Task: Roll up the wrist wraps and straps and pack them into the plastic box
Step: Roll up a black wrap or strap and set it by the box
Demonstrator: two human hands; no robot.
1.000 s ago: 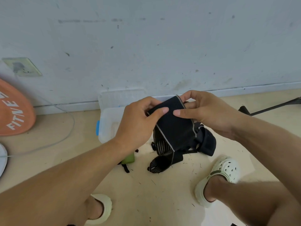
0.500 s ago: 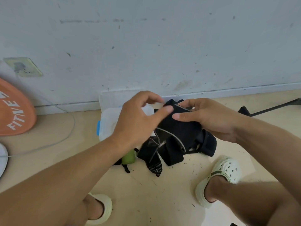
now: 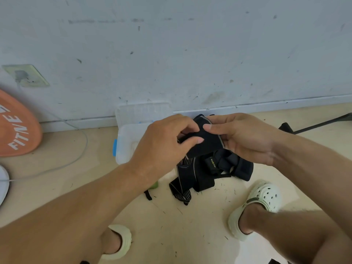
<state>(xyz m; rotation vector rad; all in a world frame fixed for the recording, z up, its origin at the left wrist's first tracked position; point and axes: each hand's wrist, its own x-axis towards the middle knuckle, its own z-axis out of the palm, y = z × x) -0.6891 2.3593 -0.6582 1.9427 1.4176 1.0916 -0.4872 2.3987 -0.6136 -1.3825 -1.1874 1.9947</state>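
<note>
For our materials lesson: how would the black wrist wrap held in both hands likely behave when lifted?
Probably floppy: the wrist wrap bends over the left hand and right hand, its tail drooping toward the floor. Likely light, since a pinch holds it. Its woven surface seems unlikely to slip.

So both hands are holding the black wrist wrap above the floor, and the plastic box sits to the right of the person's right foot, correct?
Not quite. The head view shows the left hand and right hand holding the black wrist wrap, but the plastic box sits by the wall, behind the left hand, not right of the right foot.
</note>
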